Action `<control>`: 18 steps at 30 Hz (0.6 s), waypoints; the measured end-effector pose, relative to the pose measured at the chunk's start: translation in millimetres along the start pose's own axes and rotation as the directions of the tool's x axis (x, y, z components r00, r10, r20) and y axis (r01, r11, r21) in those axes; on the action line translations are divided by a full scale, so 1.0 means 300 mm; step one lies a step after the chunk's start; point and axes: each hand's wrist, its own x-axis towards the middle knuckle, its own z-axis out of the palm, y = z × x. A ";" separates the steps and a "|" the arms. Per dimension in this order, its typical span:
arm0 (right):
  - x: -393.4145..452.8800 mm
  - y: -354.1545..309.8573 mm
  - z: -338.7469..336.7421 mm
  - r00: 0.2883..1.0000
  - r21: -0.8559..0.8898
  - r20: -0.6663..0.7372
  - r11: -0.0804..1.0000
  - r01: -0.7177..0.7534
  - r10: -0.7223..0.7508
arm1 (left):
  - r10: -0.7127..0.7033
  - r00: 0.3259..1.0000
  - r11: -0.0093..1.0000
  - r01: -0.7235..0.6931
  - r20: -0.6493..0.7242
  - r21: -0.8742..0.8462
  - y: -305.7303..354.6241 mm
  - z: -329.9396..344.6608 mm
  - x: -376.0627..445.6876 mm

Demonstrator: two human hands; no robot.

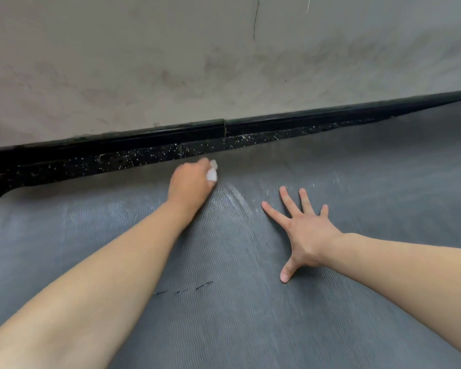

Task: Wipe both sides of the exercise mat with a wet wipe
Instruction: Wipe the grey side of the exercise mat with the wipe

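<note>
Two hands: both rest on the exercise mat (224, 328), which lies flat on the floor along the wall (171, 62).
Left hand (190, 183): fingers curled round a white wet wipe (212, 173), pressed to the mat near its far edge.
Right hand (305, 230): fingers spread, palm flat on the mat.
Mat surface: grey, ribbed, a wet sheen between the hands, short dark marks (184, 288) nearer the person.
Floor (117, 159): black, speckled strip beside the skirting.

Most of the wipe (211, 173) is hidden inside the left hand (190, 182), whose fingers cannot be seen. The mat (224, 315) runs off the bottom and right edges.
</note>
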 end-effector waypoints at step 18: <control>0.100 0.206 -0.151 0.996 0.074 0.003 0.993 -0.092 0.092 | 0.408 0.876 0.900 -0.433 0.258 0.046 0.102 0.063 0.101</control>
